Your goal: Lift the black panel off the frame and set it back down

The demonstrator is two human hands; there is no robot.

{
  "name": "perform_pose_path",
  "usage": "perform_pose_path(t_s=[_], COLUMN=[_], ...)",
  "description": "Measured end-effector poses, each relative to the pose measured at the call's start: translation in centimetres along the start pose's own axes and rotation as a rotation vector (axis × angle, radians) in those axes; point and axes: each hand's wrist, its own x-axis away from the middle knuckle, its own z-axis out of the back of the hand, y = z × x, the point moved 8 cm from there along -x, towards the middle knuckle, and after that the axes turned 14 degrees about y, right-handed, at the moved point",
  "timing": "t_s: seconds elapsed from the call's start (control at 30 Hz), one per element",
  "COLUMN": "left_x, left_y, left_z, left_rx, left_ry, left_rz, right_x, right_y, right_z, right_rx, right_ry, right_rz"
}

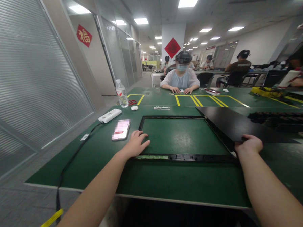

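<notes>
A black rectangular frame (pixel 189 158) lies on the green table (pixel 178 182), with bare tabletop showing through its middle. Along its near side runs a light green strip. My left hand (pixel 137 144) rests on the frame's left side, fingers spread. At the right, my right hand (pixel 250 144) is wrapped round the near left corner of a dark flat panel (pixel 232 122). This panel slants over the frame's right side, its left edge beside the frame. The fingers under the panel are partly hidden.
Left of the frame lie a phone (pixel 121 129), a white power strip (pixel 110 115) with a black cable, a water bottle (pixel 121 94) and red scissors (pixel 132 102). Across the table sits a person (pixel 181 79), hands on the tabletop. Dark parts (pixel 280 118) lie at the right.
</notes>
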Motion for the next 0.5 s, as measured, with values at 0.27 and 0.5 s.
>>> perform_pose_path(t_s=[0.27, 0.5], left_x=[0.0, 0.0], left_y=[-0.1, -0.3], left_z=[0.0, -0.1], left_rx=[0.01, 0.023], left_ry=[-0.008, -0.007], left_rz=[0.009, 0.011], right_x=[1.0, 1.6], right_y=[0.2, 0.3], right_z=[0.6, 0.8], right_rx=[0.054, 0.078], right_ry=[0.054, 0.033], right_rz=[-0.088, -0.155])
